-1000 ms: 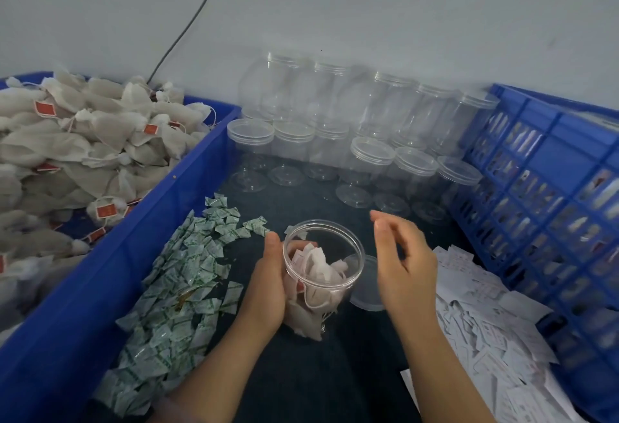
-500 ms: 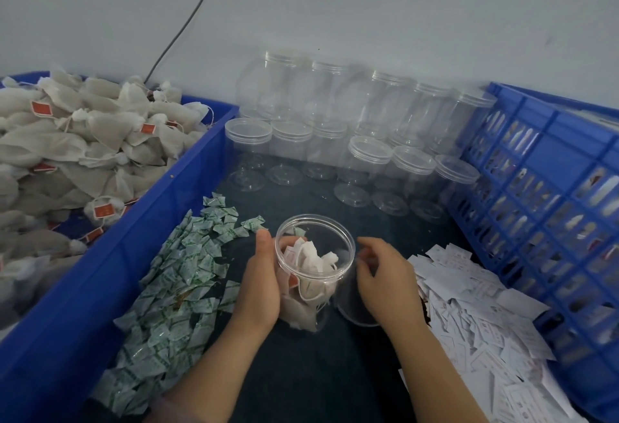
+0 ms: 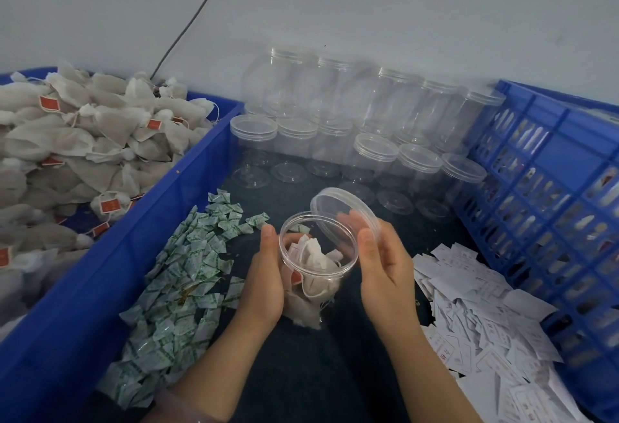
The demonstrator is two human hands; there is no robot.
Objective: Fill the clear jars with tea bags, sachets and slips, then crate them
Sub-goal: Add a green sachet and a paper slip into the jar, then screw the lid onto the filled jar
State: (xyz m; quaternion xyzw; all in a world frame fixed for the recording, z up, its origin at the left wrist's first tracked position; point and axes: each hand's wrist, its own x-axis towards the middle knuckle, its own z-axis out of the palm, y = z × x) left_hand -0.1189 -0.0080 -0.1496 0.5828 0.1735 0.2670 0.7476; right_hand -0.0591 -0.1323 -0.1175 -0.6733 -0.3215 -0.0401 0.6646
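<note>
Left hand [image 3: 264, 283] grips the open jar [image 3: 316, 266], tea bags [image 3: 313, 260] inside. Right hand [image 3: 385, 271] holds the clear lid [image 3: 341, 211] tilted, just above the jar's rim.

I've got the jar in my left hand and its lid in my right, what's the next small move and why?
Probably level the lid and lower it onto the open mouth of the jar. The right hand holds the lid tilted just above the rim, the left hand grips the jar at its side, and tea bags sit inside below the rim.
</note>
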